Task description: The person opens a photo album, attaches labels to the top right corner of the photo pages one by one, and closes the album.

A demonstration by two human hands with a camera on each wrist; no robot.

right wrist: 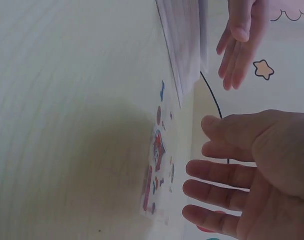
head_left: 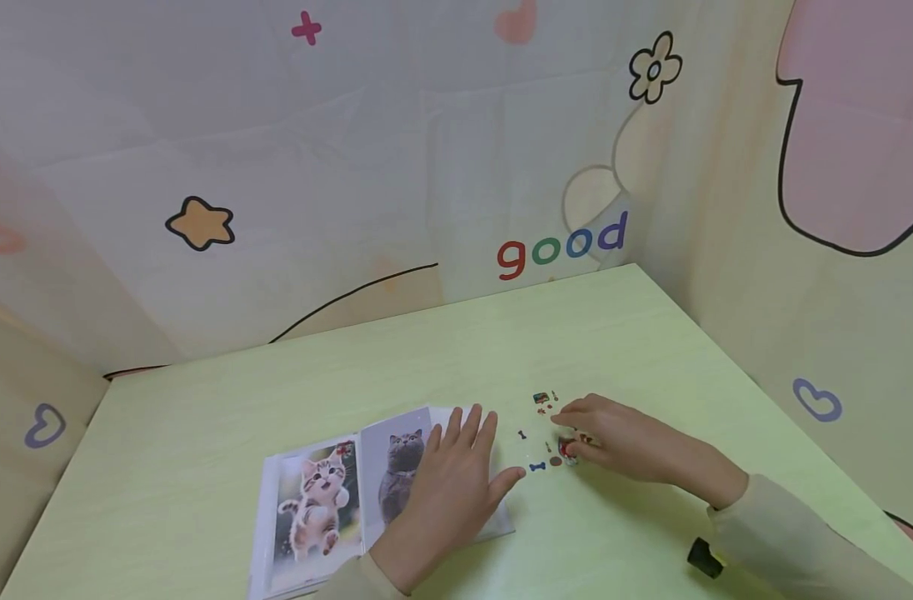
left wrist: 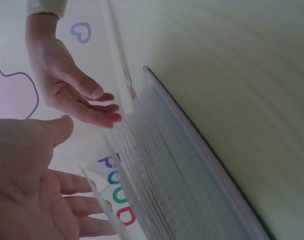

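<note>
An album (head_left: 260, 533) lies spread on the table. Its left page has a photo of a tabby kitten (head_left: 321, 500), its right page a photo of a grey cat (head_left: 404, 462). My left hand (head_left: 452, 479) lies over the right page with fingers spread, covering part of the grey cat. Loose page edges (left wrist: 152, 165) fan up beside that hand in the left wrist view. To the album's right is a clear sticker sheet (right wrist: 157, 150) with small bones and other colourful pictures. My right hand (head_left: 621, 437) hovers over it, fingers loosely bent, holding nothing; it hides part of the sheet.
The pale green table (head_left: 164, 433) runs back to a wall cloth (head_left: 336, 192) printed with a star, a flower and the word "good". A small black object (head_left: 705, 558) shows beside the right sleeve (head_left: 794, 525).
</note>
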